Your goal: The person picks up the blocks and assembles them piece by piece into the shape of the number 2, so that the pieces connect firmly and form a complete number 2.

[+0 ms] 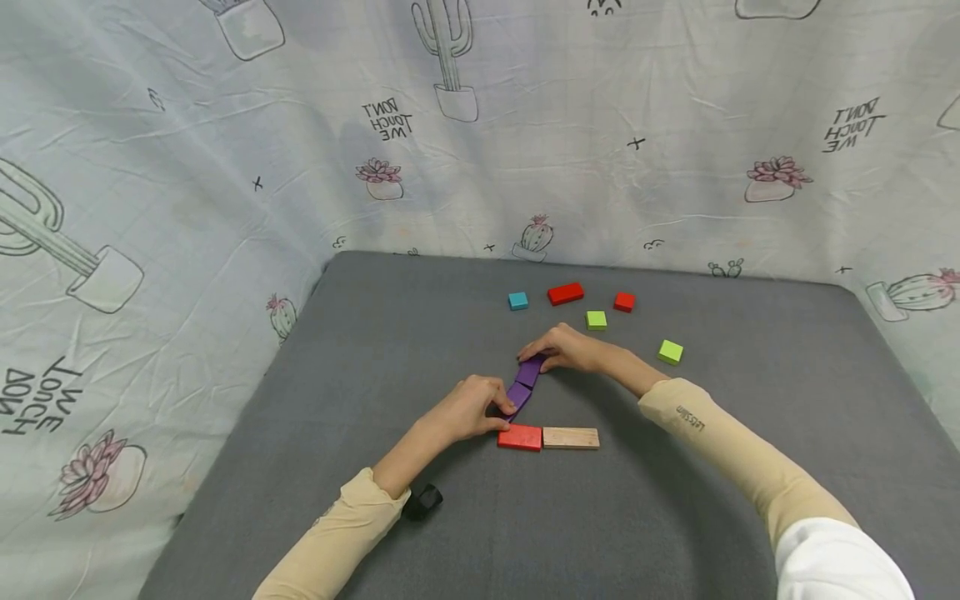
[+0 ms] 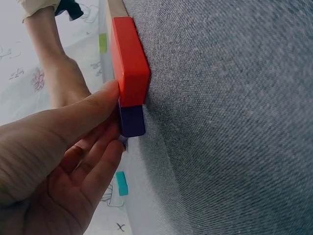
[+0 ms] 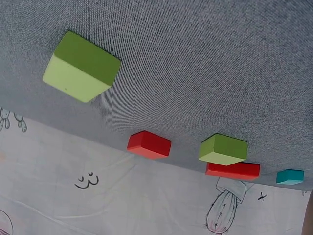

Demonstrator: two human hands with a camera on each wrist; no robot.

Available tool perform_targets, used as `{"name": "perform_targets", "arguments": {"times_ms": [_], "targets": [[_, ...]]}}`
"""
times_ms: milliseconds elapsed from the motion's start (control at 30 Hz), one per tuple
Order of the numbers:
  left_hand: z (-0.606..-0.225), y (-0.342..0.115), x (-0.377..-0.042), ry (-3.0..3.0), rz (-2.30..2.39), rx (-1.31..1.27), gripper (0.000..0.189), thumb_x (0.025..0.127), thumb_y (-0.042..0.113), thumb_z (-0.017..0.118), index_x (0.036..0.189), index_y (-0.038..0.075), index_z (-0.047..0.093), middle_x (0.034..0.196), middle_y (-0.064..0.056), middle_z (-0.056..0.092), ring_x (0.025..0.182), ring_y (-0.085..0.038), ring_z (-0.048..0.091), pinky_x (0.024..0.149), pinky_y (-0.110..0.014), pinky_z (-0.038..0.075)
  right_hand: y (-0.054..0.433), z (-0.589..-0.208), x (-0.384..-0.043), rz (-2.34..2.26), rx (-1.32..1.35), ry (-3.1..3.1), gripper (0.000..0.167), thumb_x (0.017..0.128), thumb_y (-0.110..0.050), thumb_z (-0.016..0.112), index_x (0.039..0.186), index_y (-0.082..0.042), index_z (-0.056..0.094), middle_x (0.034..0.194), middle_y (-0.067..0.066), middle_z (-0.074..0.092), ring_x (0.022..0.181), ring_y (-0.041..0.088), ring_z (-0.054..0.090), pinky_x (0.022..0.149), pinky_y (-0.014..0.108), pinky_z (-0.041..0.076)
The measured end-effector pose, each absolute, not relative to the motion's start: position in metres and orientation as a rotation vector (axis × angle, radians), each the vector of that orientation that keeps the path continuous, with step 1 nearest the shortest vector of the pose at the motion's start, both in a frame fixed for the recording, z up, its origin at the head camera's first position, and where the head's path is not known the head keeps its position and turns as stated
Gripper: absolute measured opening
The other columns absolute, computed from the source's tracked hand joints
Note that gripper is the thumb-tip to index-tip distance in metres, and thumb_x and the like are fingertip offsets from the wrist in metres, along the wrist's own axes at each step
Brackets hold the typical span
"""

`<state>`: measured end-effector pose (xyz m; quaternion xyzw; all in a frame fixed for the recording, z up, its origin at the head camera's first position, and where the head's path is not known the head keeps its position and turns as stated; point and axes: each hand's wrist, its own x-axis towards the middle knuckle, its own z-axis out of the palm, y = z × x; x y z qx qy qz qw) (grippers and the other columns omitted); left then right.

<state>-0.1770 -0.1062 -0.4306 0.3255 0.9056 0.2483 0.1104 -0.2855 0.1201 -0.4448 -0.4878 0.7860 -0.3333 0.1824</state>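
Note:
Two purple blocks lie end to end in a slanting line on the grey cloth. My left hand (image 1: 471, 407) holds the nearer purple block (image 1: 517, 400) between thumb and fingers, its thumb right at the corner of a red block (image 1: 519, 437). In the left wrist view the end of that purple block (image 2: 132, 120) shows just past the red block (image 2: 131, 61). My right hand (image 1: 567, 348) grips the farther purple block (image 1: 529, 370) at its far end, covering part of it. A plain wooden block (image 1: 571, 438) continues the row to the right of the red one.
Behind the hands stand a blue block (image 1: 518, 301), a long red block (image 1: 566, 293), a small red block (image 1: 624, 302) and two green blocks, one near (image 1: 671, 352) and one farther (image 1: 596, 320). A black object (image 1: 423, 502) sits by the left wrist. A patterned curtain (image 1: 570, 167) hangs behind the table.

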Motion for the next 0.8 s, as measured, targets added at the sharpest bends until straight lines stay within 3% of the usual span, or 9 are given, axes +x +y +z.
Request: {"name": "perform_targets", "arguments": {"times_ms": [800], "targets": [[-0.4297,-0.1058,-0.177,2.655,0.745,0.956,0.022,0.076,0.014,0.082,0.097,0.008,0.078,0.089,0.0,0.066,0.088,-0.015,0.064,0.079,-0.031,0.052,0.1205,-0.4435,-0.2882,-0.895,-1.377,2.213,0.036,0.08,0.008,0.07,0.116,0.005,0.067,0.121,0.018,0.063,0.117,0.032,0.056,0.091,0.038,0.048]]}}
